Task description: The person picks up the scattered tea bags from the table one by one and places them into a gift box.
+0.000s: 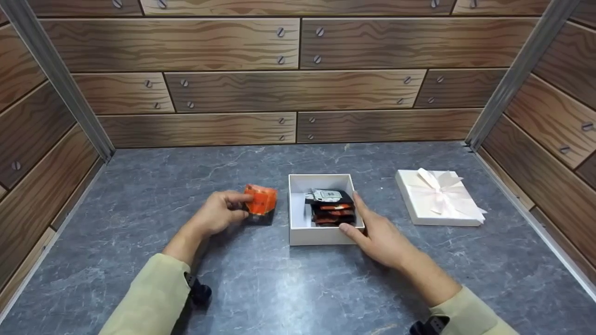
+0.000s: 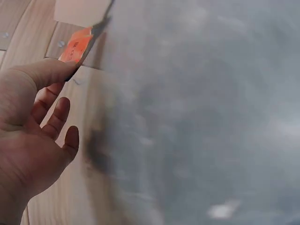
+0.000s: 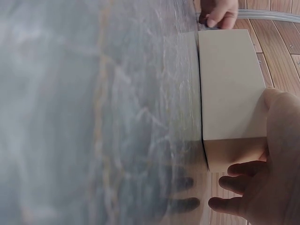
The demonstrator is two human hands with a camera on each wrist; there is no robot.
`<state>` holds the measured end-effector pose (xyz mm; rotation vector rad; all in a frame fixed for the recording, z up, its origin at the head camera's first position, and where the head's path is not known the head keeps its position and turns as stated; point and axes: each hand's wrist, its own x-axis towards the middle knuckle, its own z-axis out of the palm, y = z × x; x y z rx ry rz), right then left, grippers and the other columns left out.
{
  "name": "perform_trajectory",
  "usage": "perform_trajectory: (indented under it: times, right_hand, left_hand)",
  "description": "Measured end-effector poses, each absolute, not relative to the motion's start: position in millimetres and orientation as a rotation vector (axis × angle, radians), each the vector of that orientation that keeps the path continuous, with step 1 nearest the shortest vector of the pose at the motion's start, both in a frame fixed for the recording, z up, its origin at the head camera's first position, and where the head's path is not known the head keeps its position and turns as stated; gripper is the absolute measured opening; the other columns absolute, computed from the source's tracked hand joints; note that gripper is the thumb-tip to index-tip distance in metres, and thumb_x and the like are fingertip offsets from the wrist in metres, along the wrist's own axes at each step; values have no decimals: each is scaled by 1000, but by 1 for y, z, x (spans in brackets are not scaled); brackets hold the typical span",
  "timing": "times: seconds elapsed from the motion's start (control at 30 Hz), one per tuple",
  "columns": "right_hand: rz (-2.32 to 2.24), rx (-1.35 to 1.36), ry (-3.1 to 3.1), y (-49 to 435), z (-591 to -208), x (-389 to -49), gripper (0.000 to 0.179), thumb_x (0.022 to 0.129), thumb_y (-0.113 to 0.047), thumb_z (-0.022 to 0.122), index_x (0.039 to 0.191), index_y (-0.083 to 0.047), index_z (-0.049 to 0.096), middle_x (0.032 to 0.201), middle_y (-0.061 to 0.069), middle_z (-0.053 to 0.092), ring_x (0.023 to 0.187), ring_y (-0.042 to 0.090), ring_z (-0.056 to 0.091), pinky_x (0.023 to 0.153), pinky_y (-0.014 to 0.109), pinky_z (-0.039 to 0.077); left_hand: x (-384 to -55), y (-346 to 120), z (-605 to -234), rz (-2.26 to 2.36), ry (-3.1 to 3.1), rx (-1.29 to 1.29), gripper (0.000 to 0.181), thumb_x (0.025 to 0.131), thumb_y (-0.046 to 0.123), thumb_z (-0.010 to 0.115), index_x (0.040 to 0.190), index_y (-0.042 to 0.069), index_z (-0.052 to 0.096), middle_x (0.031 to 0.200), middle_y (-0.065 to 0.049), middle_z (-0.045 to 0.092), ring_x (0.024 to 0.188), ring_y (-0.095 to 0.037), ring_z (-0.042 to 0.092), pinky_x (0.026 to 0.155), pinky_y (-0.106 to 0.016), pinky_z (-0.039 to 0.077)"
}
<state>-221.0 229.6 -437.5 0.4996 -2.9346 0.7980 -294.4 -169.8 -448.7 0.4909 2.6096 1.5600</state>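
In the head view my left hand (image 1: 219,213) pinches an orange and black packet (image 1: 261,200) on the table, left of an open white box (image 1: 313,236). The left wrist view has the same packet (image 2: 78,47) between thumb and forefinger, the other fingers loosely bent. Inside the box, toward its right side, several black and orange packets (image 1: 333,214) are stacked, a black one with a silvery-white print on top. My right hand (image 1: 384,237) grips the box at its near right corner, thumb at the front rim and fingers along the right side.
A white lid (image 1: 421,204) with a pale ribbon bow (image 1: 440,188) lies on the right of the grey marbled table (image 1: 344,298). Wood-patterned panels (image 1: 233,44) enclose the back and both sides, with metal posts (image 1: 512,79) at the corners.
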Motion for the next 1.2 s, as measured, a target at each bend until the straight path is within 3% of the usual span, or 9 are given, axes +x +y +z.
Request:
perform_trajectory:
  times: [0.33,0.6,0.77,0.9,1.0,1.2]
  right_hand:
    - [789,483,-2976,230,-437,-223,98,104,-68,50,170,-5,14,162,30,37,146,49,43,121,61,33]
    - [797,485,-2963,230,-438,-222,97,104,-67,50,170,-5,15,161,30,41,145,47,45,120,60,35]
    - [810,481,-2961,230,-438,-221,94,106,-62,53,170,-5,16,161,29,41,145,46,45,120,59,35]
    - [828,470,-2966,230,-438,-221,92,106,-58,56,170,-5,16,162,28,40,145,46,45,120,60,36]
    - [834,465,-2976,231,-437,-221,93,106,-61,54,170,-6,15,164,27,38,146,45,44,120,60,36]
    - [842,459,-3002,232,-436,-222,97,104,-69,50,171,-9,13,166,24,36,148,43,42,121,60,34]
  left_hand:
    - [-297,-143,-397,1645,2638,530,47,91,4,81,137,8,72,130,-11,71,112,-29,62,88,-33,51]
    - [-298,-91,-385,1745,2444,602,50,89,2,82,137,4,70,134,-13,69,89,-20,66,76,-28,58]
    - [-301,-64,-387,1674,2416,644,47,89,3,82,135,5,73,133,-14,68,77,-19,63,69,-33,58]
    - [-305,-49,-390,1551,2476,684,46,89,7,83,135,6,73,136,-14,68,105,-25,66,94,-43,57]
    - [-306,-41,-391,1496,2489,692,47,89,9,83,136,6,73,139,-16,67,130,-28,58,115,-47,44]
    - [-306,-30,-388,1332,2546,698,46,91,12,83,136,8,73,134,-12,71,128,-27,61,112,-45,47]
